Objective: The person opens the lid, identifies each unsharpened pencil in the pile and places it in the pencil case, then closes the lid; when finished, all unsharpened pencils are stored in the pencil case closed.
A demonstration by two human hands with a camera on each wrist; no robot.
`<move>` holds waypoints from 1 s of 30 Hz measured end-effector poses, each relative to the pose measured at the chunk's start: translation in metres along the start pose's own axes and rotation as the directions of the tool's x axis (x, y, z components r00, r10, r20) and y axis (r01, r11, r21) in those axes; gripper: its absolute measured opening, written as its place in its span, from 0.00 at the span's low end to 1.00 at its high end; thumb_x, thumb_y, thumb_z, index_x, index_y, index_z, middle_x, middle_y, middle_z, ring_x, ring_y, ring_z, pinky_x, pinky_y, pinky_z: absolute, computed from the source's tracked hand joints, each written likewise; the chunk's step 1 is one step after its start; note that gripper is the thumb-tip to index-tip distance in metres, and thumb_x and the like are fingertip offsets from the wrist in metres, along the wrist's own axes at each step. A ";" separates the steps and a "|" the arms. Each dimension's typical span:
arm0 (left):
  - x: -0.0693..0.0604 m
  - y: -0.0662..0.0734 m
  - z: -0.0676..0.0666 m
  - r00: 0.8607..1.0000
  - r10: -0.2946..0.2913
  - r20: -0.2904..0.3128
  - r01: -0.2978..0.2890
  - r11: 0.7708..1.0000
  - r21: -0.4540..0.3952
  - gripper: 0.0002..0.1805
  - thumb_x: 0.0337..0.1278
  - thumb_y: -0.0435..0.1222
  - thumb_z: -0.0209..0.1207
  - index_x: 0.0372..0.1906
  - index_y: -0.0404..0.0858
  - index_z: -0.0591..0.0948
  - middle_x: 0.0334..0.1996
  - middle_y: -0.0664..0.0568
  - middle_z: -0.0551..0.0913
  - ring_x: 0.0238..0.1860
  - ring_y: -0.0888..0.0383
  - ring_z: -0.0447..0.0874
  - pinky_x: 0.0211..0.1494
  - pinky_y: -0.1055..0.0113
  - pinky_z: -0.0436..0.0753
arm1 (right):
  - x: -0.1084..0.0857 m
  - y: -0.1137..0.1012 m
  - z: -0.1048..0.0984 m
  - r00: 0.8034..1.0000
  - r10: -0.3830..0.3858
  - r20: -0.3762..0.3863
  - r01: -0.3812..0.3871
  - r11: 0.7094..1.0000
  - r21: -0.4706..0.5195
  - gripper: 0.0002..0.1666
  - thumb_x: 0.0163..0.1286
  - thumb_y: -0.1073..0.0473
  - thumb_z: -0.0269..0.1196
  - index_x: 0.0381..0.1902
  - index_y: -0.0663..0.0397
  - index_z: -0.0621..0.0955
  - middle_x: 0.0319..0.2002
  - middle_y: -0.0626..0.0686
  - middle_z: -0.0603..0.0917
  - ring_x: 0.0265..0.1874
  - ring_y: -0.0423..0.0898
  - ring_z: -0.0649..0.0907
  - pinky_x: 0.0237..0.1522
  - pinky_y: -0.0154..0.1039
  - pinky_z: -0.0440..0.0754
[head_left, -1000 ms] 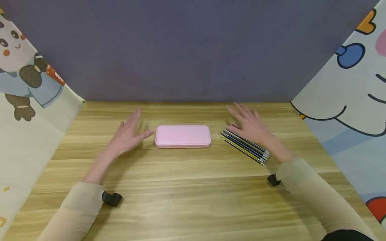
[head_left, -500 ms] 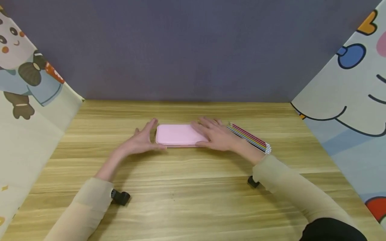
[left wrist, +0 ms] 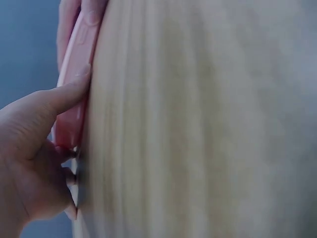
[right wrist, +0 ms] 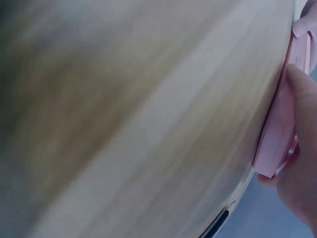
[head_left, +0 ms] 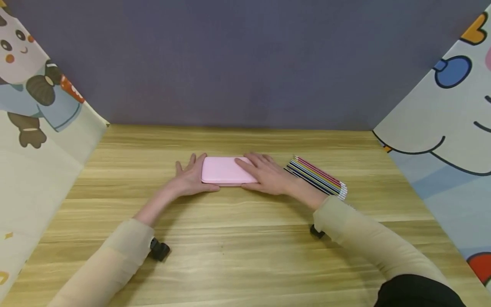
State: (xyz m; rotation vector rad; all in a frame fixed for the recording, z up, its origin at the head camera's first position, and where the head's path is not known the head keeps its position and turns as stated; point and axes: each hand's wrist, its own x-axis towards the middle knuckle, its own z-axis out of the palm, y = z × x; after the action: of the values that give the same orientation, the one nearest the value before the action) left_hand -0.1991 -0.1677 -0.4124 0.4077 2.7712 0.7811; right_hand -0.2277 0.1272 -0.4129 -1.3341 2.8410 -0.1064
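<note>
A flat pink pencil case [head_left: 223, 169] with rounded corners lies closed on the wooden table. At its left end, my left hand [head_left: 189, 181] grips it, thumb along the front side and other fingers around the end and back. My right hand [head_left: 274, 176] holds the right end, covering part of the lid, with its thumb on the front side. The left wrist view shows the left thumb against the pink side wall [left wrist: 72, 121]. In the right wrist view, the right thumb presses the case's side [right wrist: 278, 126]. The right hand hides the case's right end.
Several pencils [head_left: 318, 175], red, yellow, blue and dark, lie side by side at a slant just right of the case, partly behind the right forearm. A grey-blue panel [head_left: 238, 64] rises behind the table [head_left: 230, 251]. Patterned panels stand at both sides.
My right hand has moved left from above the pencils onto the pencil case. My left hand has moved right to the case's left end, and both now hold it.
</note>
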 end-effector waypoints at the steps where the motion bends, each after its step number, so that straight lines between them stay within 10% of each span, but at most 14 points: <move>1: 0.000 0.000 0.000 1.000 -0.002 -0.007 0.002 1.000 0.008 0.66 0.48 0.59 0.74 0.81 0.34 0.48 0.81 0.32 0.53 0.83 0.29 0.37 0.74 0.21 0.27 | 0.001 0.000 0.000 1.000 -0.004 -0.002 0.004 1.000 -0.007 0.47 0.77 0.30 0.51 0.84 0.38 0.51 0.79 0.62 0.61 0.80 0.62 0.62 0.77 0.67 0.61; 30: -0.002 0.000 0.027 0.979 -0.030 -0.203 0.046 0.996 0.077 0.66 0.49 0.67 0.68 0.82 0.37 0.50 0.81 0.35 0.56 0.85 0.36 0.42 0.80 0.28 0.28 | 0.002 -0.005 -0.009 0.992 0.016 0.128 -0.011 0.999 -0.033 0.44 0.81 0.32 0.43 0.85 0.42 0.46 0.81 0.68 0.55 0.80 0.66 0.59 0.75 0.71 0.62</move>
State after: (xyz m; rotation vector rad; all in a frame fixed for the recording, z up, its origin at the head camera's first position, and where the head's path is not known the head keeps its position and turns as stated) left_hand -0.1891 -0.1553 -0.4347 0.3041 2.9980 0.7396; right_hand -0.2254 0.1233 -0.4032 -1.2772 2.7558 0.0250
